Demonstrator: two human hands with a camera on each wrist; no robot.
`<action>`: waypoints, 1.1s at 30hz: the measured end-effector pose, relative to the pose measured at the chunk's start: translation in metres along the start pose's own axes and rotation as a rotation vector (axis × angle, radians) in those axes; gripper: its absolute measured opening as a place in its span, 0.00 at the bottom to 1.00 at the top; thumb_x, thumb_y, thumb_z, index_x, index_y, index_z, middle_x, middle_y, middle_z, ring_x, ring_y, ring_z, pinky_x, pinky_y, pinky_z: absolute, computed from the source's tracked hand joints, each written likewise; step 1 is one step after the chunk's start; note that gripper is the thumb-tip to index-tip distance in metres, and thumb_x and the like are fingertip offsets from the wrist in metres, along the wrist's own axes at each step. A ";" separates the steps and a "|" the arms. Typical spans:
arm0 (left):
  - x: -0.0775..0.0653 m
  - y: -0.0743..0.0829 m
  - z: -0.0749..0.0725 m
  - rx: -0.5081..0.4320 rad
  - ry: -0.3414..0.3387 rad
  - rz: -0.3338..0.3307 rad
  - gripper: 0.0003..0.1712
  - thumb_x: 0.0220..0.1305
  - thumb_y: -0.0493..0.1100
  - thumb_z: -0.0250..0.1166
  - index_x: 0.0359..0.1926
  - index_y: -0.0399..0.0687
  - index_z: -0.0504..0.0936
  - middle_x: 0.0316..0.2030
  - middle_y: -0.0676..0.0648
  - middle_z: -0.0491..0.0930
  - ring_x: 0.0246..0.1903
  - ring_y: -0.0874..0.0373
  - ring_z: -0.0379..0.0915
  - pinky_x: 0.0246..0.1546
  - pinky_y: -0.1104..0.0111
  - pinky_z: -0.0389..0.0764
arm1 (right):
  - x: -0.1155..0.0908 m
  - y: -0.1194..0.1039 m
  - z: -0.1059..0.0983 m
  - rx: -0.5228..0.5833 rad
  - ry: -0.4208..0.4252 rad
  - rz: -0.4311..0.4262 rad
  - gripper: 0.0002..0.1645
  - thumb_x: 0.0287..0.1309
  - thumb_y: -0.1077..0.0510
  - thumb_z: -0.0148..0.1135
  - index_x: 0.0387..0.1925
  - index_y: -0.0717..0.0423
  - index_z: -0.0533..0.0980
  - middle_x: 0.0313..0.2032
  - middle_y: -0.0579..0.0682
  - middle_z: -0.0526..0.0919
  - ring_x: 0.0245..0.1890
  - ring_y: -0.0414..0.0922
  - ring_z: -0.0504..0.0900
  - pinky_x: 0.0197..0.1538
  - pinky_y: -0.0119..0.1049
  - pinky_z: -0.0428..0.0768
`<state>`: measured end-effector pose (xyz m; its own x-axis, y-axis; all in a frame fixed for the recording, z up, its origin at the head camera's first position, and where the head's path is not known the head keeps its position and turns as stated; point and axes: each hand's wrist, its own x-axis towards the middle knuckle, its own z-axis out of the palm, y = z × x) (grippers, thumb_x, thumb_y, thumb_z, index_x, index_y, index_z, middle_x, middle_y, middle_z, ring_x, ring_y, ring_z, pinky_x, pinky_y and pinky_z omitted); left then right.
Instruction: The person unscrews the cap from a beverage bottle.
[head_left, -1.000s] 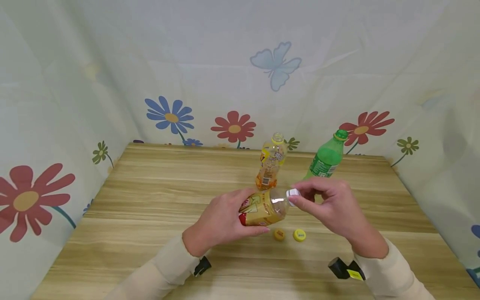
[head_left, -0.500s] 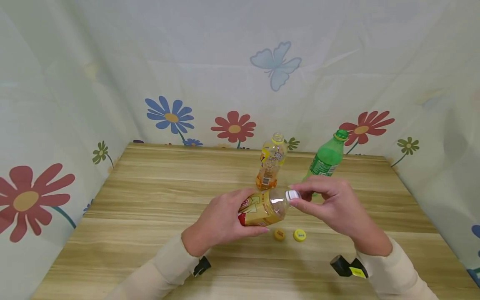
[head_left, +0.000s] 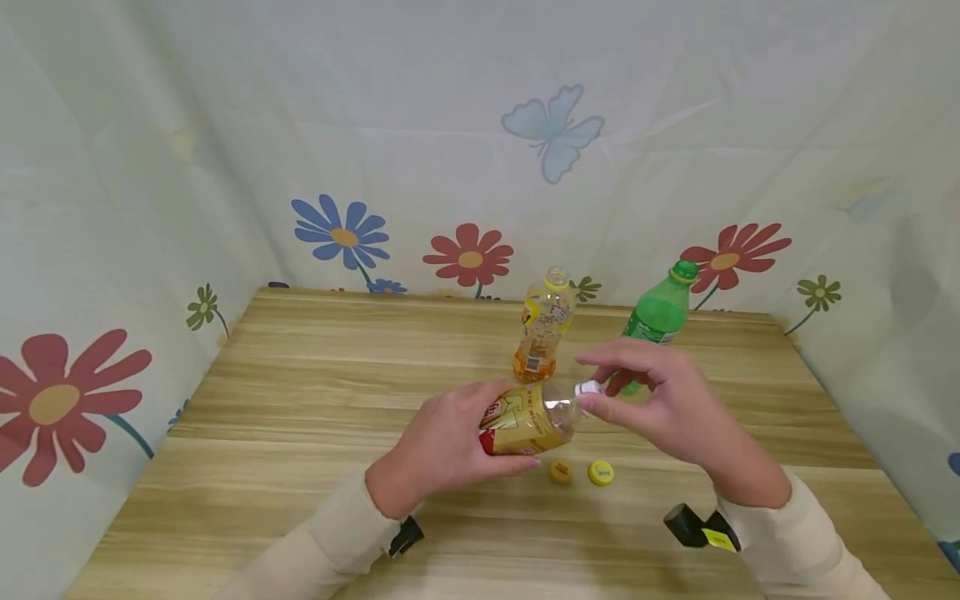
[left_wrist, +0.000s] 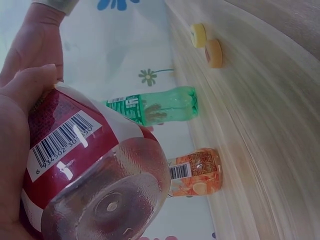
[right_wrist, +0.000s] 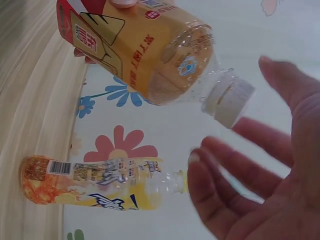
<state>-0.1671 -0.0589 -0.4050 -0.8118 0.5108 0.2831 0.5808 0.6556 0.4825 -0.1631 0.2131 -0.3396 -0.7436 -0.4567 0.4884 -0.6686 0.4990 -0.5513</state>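
In the head view my left hand (head_left: pixel 446 437) grips a clear plastic bottle (head_left: pixel 522 419) with a yellow and red label, tilted so its neck points right. Its white cap (right_wrist: pixel 234 102) sits on the neck. My right hand (head_left: pixel 660 400) is at the cap with fingers spread; the right wrist view shows the thumb apart from it and one fingertip close to its edge, touching or not I cannot tell. The left wrist view shows the bottle's base (left_wrist: pixel 112 200) and barcode side. Two loose caps, one orange (head_left: pixel 561 472) and one yellow (head_left: pixel 601 473), lie below the bottle.
An uncapped bottle with a little orange drink (head_left: pixel 542 333) stands behind the held bottle. Right of it is an uncapped green bottle (head_left: pixel 660 308), partly hidden by my right hand. The wooden table (head_left: pixel 337 358) meets a flowered curtain (head_left: pixel 397 125) at its back.
My right hand's fingers have spread away from the white cap, which they pinched before. The left hand and the bottle have hardly moved.
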 end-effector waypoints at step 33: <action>0.001 0.000 0.007 -0.001 -0.034 -0.026 0.45 0.51 0.75 0.72 0.63 0.58 0.74 0.44 0.58 0.83 0.36 0.66 0.76 0.37 0.72 0.79 | -0.003 -0.017 -0.010 0.089 -0.159 0.331 0.10 0.61 0.53 0.73 0.42 0.54 0.88 0.34 0.45 0.91 0.31 0.38 0.88 0.35 0.32 0.86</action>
<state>-0.1673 -0.0547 -0.4110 -0.8239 0.5125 0.2419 0.5596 0.6681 0.4904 -0.1496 0.2138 -0.3250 -0.9041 -0.3934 0.1668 -0.3838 0.5760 -0.7218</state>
